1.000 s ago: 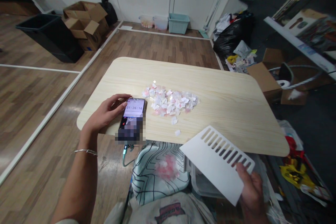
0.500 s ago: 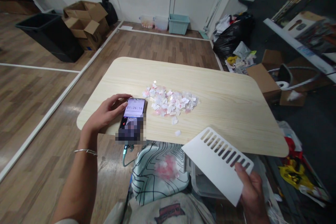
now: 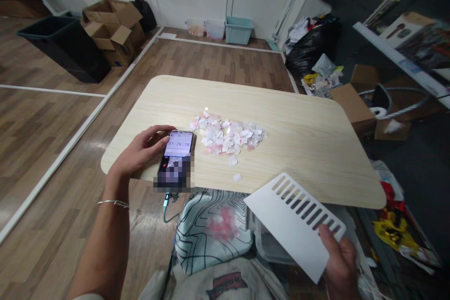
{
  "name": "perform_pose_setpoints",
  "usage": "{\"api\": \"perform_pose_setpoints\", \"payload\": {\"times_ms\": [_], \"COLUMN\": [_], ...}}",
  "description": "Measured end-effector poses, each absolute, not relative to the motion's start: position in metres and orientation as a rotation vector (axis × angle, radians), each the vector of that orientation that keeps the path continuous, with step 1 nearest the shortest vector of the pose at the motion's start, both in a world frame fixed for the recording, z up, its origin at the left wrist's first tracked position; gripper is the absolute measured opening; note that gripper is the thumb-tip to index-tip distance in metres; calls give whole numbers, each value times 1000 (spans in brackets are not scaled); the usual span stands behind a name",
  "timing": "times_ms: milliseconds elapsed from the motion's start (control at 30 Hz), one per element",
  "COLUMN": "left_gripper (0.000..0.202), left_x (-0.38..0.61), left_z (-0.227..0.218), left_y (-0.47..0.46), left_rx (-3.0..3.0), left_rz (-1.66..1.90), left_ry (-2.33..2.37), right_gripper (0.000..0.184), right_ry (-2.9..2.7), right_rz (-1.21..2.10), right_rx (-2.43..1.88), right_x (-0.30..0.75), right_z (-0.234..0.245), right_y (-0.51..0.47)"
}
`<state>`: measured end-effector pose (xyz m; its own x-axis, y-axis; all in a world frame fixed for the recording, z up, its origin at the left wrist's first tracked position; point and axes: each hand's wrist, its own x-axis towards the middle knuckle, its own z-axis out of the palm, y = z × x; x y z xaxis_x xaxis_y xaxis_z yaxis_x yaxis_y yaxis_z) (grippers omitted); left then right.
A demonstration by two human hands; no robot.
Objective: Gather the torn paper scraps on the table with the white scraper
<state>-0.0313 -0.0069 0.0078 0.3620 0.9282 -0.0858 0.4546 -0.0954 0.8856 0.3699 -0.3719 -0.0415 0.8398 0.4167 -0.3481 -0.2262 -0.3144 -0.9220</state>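
Observation:
My left hand (image 3: pixel 145 149) rests at the table's left, thumb on the edge of a phone (image 3: pixel 179 144) and fingers curled around its top corner. A running timer shows on the screen; the phone's lower part is pixelated. In my right hand (image 3: pixel 339 255) is a flat white slotted plastic panel (image 3: pixel 290 225), held by its slotted side and tilted at the table's front edge. A pile of small white and pinkish paper scraps (image 3: pixel 228 136) lies mid-table, with a few loose bits in front. On my lap, a patterned cloth pouch (image 3: pixel 197 243) bears blurred pink and white bits.
The pale wooden table (image 3: pixel 298 122) has rounded corners. A teal cable (image 3: pixel 165 211) hangs from the phone. Below the front edge sits a grey plastic bin (image 3: pixel 270 243). A black bin (image 3: pixel 70 51) and cardboard boxes (image 3: pixel 116 28) stand left; bags and an open carton (image 3: pixel 355 108) are right.
The white panel in my right hand has shifted slightly right and down. The timer has advanced from 01:26:16 to 01:26:18. My left hand stays at the phone.

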Motion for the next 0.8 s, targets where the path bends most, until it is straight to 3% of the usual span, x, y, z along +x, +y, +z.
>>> {"api": "perform_pose_setpoints", "payload": {"times_ms": [267, 500, 700, 800], "left_gripper": [92, 93, 89, 88], "left_x": [-32, -32, -33, -33], "left_z": [8, 7, 4, 4], "left_y": [-7, -6, -5, -5], "left_rx": [1696, 1704, 1681, 1678], "left_rz": [641, 649, 667, 671], "left_ry": [1215, 1207, 1175, 1158], "right_gripper": [70, 72, 77, 68], "right_ry": [-164, -463, -201, -144], "right_rz": [463, 699, 564, 525], "right_rx": [-1760, -1839, -1875, -1879], "right_x": [372, 374, 396, 412], "right_z": [-42, -42, -42, -41], "right_y": [-341, -325, -353, -376]}}
